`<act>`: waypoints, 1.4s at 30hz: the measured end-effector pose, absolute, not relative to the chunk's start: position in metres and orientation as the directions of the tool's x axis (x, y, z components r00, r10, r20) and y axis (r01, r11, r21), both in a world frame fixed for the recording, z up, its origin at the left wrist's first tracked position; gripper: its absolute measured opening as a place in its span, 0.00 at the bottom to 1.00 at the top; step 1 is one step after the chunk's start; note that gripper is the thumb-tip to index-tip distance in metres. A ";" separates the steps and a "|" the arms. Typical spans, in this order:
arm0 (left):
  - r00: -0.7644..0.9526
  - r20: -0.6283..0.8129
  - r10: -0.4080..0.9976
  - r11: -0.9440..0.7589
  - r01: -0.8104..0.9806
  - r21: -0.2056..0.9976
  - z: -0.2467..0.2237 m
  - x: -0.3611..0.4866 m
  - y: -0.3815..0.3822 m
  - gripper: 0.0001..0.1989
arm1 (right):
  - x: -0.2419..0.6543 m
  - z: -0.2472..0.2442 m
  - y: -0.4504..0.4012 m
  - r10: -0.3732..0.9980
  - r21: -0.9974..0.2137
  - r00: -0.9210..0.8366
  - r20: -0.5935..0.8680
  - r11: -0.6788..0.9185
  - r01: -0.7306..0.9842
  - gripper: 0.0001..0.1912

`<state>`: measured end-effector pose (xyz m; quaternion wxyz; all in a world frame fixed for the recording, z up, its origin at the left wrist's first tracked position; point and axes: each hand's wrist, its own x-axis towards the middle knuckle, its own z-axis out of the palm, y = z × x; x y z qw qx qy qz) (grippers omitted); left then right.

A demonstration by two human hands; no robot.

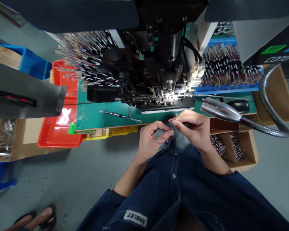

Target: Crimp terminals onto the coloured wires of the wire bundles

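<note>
My left hand [152, 138] is closed in a pinch on a thin wire bundle [169, 140], whose dark end hangs below the fingers. Beside it, my right hand [192, 125] pinches the upper end of the same bundle, the fingertips of both hands nearly touching. Both are just in front of the bench edge, below the lit working point of a black machine [170, 96]. Another wire bundle [120, 116] with black sleeves lies on the green mat [101, 122] to the left.
A flexible metal lamp [220, 109] reaches in from the right. Heaps of wire bundles [86, 57] lie behind, more in a blue tray [231, 87]. A red tray [60, 131] stands left, a cardboard box [249, 150] at right. A person's feet [47, 218] show lower left.
</note>
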<state>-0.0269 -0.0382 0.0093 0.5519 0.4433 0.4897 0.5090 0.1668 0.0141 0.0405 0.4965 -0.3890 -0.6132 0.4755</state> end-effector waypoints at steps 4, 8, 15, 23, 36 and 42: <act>0.040 -0.061 0.997 0.065 -0.116 0.991 0.012 -0.027 -0.040 0.14 | 0.161 0.044 0.019 0.976 -0.984 -0.120 0.179 0.176 -0.037 0.15; 0.014 0.031 0.999 -0.030 -0.059 0.998 0.015 -0.024 -0.036 0.13 | 0.159 0.047 0.019 0.960 -0.982 -0.211 0.185 0.172 -0.078 0.13; -0.086 -0.060 0.994 0.044 -0.185 0.982 0.015 -0.017 -0.025 0.16 | 0.166 0.043 0.022 0.965 -0.994 -0.240 0.106 0.098 -0.043 0.16; -0.128 -0.050 0.991 0.007 -0.318 0.948 0.002 -0.009 -0.019 0.16 | 0.152 0.036 0.022 0.974 -0.997 -0.215 0.072 0.066 -0.034 0.15; -0.289 0.015 0.957 -0.113 -0.325 0.939 -0.011 -0.003 -0.007 0.15 | 0.135 0.027 0.035 0.968 -0.964 -0.214 -0.128 -0.172 -0.201 0.22; -0.341 0.041 0.939 -0.161 -0.331 0.930 -0.008 0.001 -0.001 0.17 | 0.130 0.028 0.037 0.959 -0.931 -0.181 -0.219 -0.261 -0.256 0.21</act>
